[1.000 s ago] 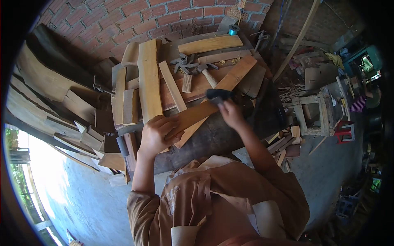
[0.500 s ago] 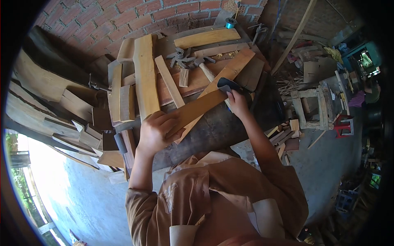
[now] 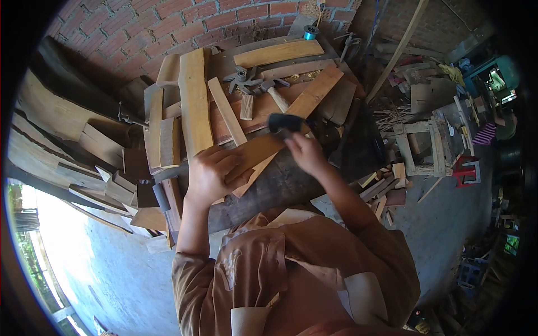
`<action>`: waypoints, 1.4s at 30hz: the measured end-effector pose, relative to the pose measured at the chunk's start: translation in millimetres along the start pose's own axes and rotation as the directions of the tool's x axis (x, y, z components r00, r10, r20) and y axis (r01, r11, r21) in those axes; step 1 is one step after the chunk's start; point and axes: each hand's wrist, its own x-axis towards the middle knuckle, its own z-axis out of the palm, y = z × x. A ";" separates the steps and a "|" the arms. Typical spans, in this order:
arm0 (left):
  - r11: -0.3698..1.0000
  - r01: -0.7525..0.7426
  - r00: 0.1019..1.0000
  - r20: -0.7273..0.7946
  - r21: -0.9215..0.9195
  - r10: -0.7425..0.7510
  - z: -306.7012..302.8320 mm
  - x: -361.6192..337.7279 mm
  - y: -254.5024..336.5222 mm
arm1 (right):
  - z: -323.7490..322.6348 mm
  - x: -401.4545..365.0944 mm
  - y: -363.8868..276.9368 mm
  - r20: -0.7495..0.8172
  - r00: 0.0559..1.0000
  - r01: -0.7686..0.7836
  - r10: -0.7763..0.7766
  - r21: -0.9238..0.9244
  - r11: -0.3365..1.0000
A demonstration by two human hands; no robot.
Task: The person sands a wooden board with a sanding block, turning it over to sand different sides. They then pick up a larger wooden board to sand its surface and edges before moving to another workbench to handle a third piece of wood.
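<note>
head camera shows me the left hand [image 3: 212, 175] clasping the near end of a board [image 3: 256, 154] over the bench [image 3: 280, 187], the right hand [image 3: 305, 152] grasping a dark pad [image 3: 287, 122] against its far part, progress unclear (motion blur hides the worked surface).

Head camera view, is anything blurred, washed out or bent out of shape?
In the head view, the dark pad and the right hand's fingertips look smeared, likely by motion; glare washes out the floor at left; the brick wall bows, fisheye-style; corners go black; the left hand looks fairly crisp.
</note>
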 end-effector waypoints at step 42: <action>0.040 0.685 0.521 0.450 -0.728 -0.725 5.3 -42.9 -29.3 | 30.8 -23.1 64.1 -0.182 0.979 -0.098 0.086 -0.056 0.994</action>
